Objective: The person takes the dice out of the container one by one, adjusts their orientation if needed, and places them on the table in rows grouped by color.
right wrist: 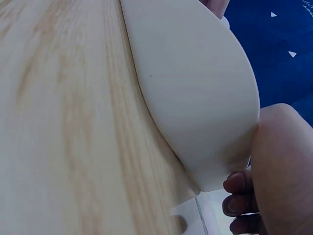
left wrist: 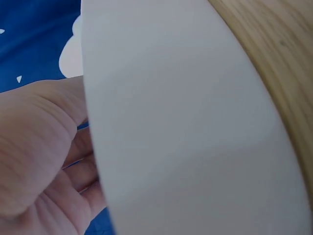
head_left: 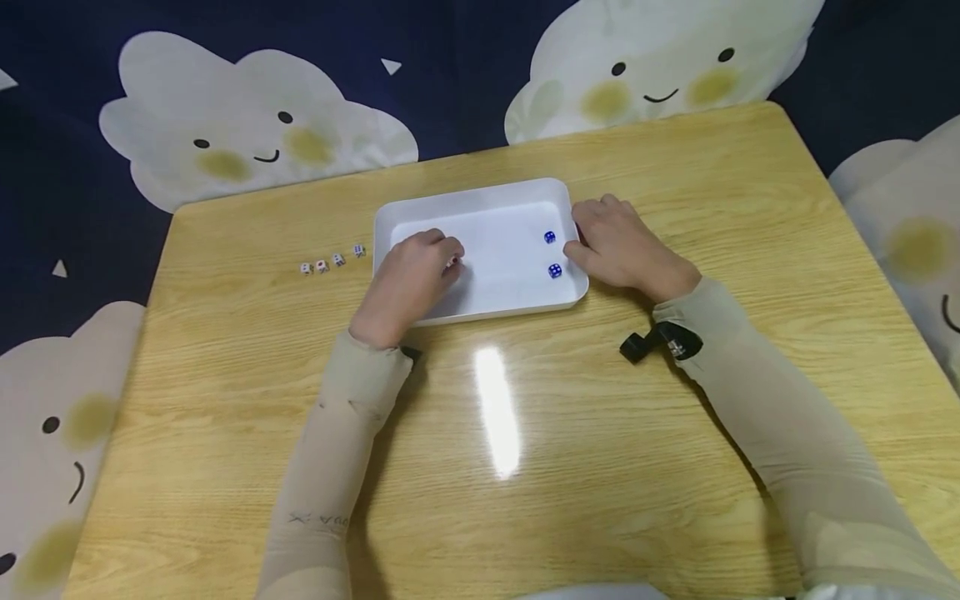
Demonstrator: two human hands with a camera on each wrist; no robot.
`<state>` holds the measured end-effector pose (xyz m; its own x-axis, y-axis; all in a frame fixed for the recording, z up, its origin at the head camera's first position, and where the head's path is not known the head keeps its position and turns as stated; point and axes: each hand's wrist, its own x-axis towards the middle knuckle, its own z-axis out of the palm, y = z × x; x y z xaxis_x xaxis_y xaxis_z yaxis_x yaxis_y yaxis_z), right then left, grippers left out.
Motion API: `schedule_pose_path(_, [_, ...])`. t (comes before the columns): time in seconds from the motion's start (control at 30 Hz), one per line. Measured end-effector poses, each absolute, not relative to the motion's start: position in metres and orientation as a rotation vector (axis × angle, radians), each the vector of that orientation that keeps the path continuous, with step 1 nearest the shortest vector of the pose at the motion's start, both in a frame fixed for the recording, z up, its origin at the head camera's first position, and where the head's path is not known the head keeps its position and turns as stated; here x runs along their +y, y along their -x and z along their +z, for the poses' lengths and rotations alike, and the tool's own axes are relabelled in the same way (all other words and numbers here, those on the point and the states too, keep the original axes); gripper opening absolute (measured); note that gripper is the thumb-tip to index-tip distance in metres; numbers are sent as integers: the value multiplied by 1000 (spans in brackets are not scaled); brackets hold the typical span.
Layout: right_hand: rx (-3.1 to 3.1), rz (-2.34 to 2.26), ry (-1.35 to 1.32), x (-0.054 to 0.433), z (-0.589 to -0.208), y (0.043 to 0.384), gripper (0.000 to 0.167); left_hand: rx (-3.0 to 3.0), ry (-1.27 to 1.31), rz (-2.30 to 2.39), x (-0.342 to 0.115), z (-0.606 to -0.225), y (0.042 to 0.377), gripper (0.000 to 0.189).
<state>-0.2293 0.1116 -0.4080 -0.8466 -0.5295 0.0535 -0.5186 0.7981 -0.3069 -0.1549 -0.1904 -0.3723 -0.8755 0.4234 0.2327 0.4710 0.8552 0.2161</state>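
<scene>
A shallow white tray (head_left: 495, 312) lies on the wooden table. My left hand (head_left: 411, 279) reaches over its near left side and pinches a small white die (head_left: 452, 262) with a red mark between thumb and fingers, low inside the tray. Most of that die is hidden by the fingers. At the right end, my right hand (head_left: 622, 248) grips the tray's rim, thumb at the edge and the other fingers curled outside, as the right wrist view shows. Two blue dice, one (head_left: 550, 237) farther back and one (head_left: 555, 271) nearer, sit inside by the right end.
Left of the tray several white dice (head_left: 338, 259) form a slanting row on the wooden table (head_left: 225, 400). A dark curtain with cloud faces (head_left: 262, 117) hangs beyond the table's far edge. Light reflects off the tabletop in front of the tray.
</scene>
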Motion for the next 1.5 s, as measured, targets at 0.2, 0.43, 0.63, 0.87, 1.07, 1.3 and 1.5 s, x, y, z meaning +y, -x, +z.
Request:
schedule_pose_path(0.2, [2959,-492,866,113,-410,229,26,-2782,671,-349,-198,-377,152,10])
schedule_pose_path(0.43, [2956,-485,874,113,-410,229,25,-2675,687,-322,-209,-382,148,11])
schedule_pose_path(0.63, [2950,-498,885,111,-408,230,25,-2651,634,-343,-221,-386,147,13])
schedule_pose_path(0.87, [2945,-488,858,110,-408,231,26,-2654,571,-363,-231,-383,146,14])
schedule_pose_path(1.07, [2945,-486,850,110,-408,230,28,-2676,524,-372,-240,-381,149,15])
schedule_pose_path(1.3, [2947,-499,871,109,-408,230,29,-2722,442,-366,-253,-377,149,16])
schedule_pose_path(1.5, [2947,-482,851,109,-407,230,28,-2759,388,-377,-259,-374,150,19])
